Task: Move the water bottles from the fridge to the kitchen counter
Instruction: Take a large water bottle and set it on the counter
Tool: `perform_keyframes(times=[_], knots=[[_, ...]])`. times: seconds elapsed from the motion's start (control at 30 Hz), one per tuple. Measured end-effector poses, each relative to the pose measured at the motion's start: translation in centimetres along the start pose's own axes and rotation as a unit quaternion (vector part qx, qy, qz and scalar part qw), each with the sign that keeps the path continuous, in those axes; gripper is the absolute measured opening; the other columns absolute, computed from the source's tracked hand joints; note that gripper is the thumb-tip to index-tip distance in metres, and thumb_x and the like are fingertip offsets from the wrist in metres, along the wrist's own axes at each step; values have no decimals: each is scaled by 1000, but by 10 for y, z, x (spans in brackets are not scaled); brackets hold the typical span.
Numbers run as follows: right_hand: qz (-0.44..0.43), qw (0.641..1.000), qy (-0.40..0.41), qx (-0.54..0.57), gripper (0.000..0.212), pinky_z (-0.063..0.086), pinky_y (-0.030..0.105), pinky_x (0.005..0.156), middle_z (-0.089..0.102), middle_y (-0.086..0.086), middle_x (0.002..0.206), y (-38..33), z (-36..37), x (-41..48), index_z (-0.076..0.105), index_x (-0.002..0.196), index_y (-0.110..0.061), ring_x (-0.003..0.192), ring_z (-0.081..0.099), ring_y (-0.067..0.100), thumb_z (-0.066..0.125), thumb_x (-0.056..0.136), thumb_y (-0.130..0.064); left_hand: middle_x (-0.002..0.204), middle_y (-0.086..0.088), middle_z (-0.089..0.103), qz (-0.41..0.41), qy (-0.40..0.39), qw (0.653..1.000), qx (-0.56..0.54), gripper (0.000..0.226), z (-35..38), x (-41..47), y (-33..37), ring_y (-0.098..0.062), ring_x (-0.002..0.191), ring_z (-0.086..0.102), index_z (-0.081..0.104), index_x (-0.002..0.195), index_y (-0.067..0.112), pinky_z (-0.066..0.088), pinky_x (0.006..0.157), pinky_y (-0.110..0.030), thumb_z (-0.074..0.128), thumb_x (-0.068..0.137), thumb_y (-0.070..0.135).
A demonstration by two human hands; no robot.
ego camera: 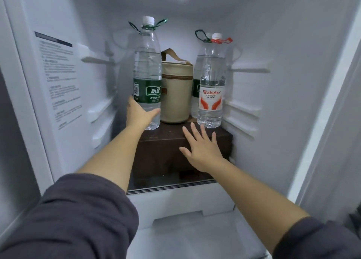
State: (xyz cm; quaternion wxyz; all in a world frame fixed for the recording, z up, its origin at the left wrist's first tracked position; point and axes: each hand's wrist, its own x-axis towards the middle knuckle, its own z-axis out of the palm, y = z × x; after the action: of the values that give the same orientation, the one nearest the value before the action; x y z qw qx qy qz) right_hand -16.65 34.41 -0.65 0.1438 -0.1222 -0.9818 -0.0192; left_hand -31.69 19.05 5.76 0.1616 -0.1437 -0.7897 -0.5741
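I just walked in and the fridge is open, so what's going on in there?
A person is reaching into the fridge with both hands. The left hand is closing around the base of the green-label bottle, while the right hand is open and short of the red-label bottle. Both stand on a brown box, with a beige bag between them and a third bottle behind.

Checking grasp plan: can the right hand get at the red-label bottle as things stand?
Probably yes. The right hand is open, just below and in front of the red-label bottle, with nothing between them. The bottle stands at the front edge of the brown box, its near side exposed.
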Motion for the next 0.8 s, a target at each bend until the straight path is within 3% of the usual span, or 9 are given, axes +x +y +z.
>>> perform_keyframes(times=[0.27, 0.67, 0.8], knots=[[2, 1000, -20, 2, 69, -3, 59, 120, -15, -1, 165, 0, -3, 2, -7, 156, -35, 150, -17, 29, 30, 102, -56, 131, -8, 55, -14, 4, 1000, 19, 88, -4, -3, 5, -29, 119, 55, 37, 132, 12, 45, 89, -36, 87, 64, 38], [2, 998, -63, 10, 69, -2, 60, 120, -11, -1, 165, -3, -15, 1, -5, 157, -36, 151, -14, 30, 32, 102, -55, 130, -2, 55, 7, -19, 1000, -13, 85, -19, -50, 9, -24, 117, 56, 37, 133, 16, 47, 92, -36, 83, 67, 42], [17, 986, -76, 149, 68, 7, 54, 122, 0, 1, 166, -3, -46, 18, 2, 158, -28, 153, -1, 26, 36, 103, -50, 126, 1, 56, 17, -13, 999, -34, 81, -15, -52, 4, -21, 113, 57, 38, 131, 21, 47, 88, -34, 82, 67, 43]])
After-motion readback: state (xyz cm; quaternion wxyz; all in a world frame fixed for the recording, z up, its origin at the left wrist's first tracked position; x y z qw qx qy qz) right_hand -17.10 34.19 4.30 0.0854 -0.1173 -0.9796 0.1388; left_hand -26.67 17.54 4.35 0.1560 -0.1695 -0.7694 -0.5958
